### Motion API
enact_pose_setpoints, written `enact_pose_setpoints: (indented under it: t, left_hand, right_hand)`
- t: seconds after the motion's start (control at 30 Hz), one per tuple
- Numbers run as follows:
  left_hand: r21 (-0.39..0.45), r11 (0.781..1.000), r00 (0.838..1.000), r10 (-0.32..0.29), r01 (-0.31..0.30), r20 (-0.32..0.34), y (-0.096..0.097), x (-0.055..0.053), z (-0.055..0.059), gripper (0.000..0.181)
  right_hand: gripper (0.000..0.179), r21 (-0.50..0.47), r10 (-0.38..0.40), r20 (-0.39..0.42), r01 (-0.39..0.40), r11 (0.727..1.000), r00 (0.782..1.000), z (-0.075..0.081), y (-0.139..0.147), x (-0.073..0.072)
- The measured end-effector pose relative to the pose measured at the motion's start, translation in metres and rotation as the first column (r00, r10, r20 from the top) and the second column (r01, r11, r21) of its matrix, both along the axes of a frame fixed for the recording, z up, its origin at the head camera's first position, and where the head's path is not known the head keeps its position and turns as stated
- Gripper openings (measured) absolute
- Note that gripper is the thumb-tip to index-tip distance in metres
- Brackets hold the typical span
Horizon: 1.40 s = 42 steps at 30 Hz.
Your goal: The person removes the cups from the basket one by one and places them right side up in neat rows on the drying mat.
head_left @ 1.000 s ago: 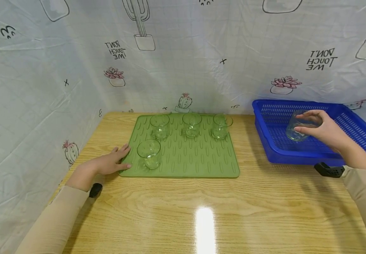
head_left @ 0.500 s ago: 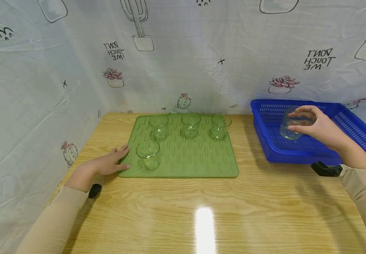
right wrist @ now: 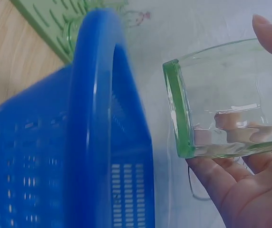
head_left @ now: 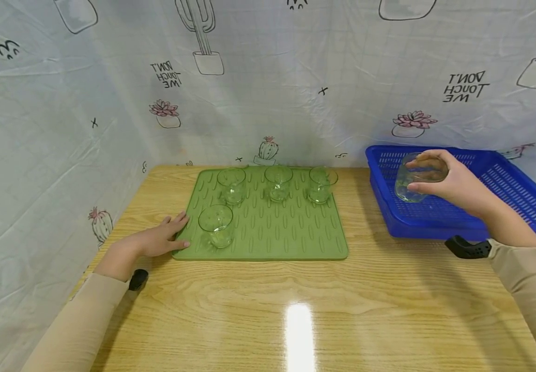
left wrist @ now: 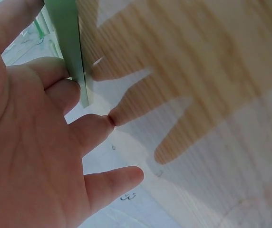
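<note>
A clear drinking glass (head_left: 404, 181) is gripped by my right hand (head_left: 454, 183) over the left part of the blue basket (head_left: 435, 231). In the right wrist view this glass (right wrist: 221, 99) shows a thick greenish base, with the thumb on one side and fingers on the other. My left hand (head_left: 158, 238) rests at the left edge of the green drying mat (head_left: 277, 243), fingers spread; its fingertips (left wrist: 69, 92) meet the mat's edge in the left wrist view. Upright on the mat stand several glasses: three along the back and one glass (head_left: 216, 227) at the front left.
The wooden table (head_left: 230, 310) carries both mat and basket, with a strip of wood between them. Behind it hangs a pale curtain (head_left: 295, 77) with cactus prints, which also covers the left side. The basket's raised rim (right wrist: 93, 71) stands close to the held glass.
My right hand has carried the glass leftward and slightly up over the basket, toward its left side. The left hand and the glasses on the mat stay in place.
</note>
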<state>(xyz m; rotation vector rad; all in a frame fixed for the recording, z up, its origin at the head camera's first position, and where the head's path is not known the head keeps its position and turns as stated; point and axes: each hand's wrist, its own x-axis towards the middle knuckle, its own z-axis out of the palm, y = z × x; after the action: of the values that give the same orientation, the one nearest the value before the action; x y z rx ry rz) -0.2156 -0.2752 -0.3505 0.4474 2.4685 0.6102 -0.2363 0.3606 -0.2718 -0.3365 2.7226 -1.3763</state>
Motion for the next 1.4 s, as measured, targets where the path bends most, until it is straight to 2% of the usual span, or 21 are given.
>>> enact_pose_setpoints:
  t: [0.23, 0.7, 0.97, 1.4]
  left_hand:
    - [0.000, 1.000, 1.000, -0.005, 0.005, -0.006, -0.002, 0.000, -0.002, 0.087]
    - [-0.008, 1.000, 1.000, -0.005, 0.005, -0.003, -0.004, 0.000, -0.004, 0.088]
    - [0.015, 1.000, 1.000, -0.005, 0.005, 0.000, -0.005, -0.001, -0.007, 0.090]
    - [0.015, 1.000, 1.000, 0.003, -0.003, 0.010, -0.001, 0.000, -0.005, 0.087]
  right_hand:
    - [0.058, -0.023, 0.033, 0.020, -0.032, 0.999, 0.999, 0.006, -0.020, 0.001]
    - [0.062, -0.087, 0.117, 0.010, -0.116, 0.989, 0.993, 0.010, -0.063, 0.004]
    - [0.067, -0.134, 0.209, -0.029, -0.211, 0.968, 0.978, 0.003, -0.084, -0.001]
    - [0.069, -0.215, 0.266, -0.070, -0.275, 0.937, 0.961, -0.009, -0.118, -0.003]
